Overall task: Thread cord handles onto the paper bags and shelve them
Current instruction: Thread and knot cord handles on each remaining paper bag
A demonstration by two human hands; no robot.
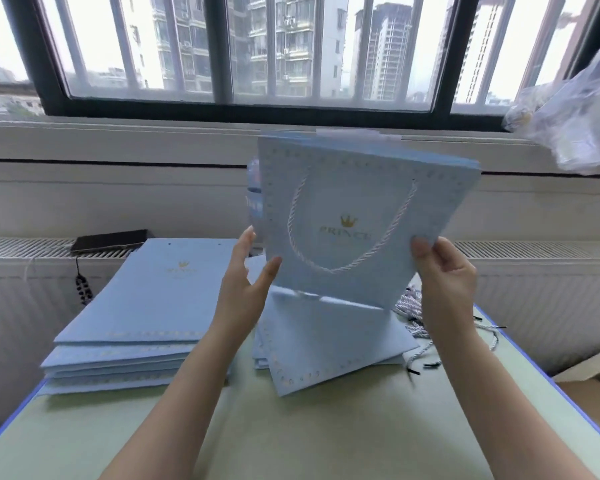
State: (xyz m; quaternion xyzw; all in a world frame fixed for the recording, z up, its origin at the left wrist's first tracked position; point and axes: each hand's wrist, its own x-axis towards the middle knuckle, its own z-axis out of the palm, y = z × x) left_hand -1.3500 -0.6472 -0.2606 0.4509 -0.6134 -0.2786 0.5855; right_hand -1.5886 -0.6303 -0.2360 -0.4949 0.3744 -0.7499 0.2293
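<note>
A flat light-blue paper bag with a gold crown print is held upright above the table. A white twisted cord handle hangs in a loop on its front. My right hand pinches the bag's lower right edge with thumb in front. My left hand is at the bag's lower left edge, fingers fairly straight, thumb touching the front. A stack of flat bags without cords lies on the left. A smaller pile of bags lies under the held one. Loose cords lie to the right.
The pale green table has a blue edge. A dark phone rests on the radiator ledge at back left, with a beaded strap hanging down. A clear plastic bag sits on the sill at upper right. A cardboard box stands right of the table.
</note>
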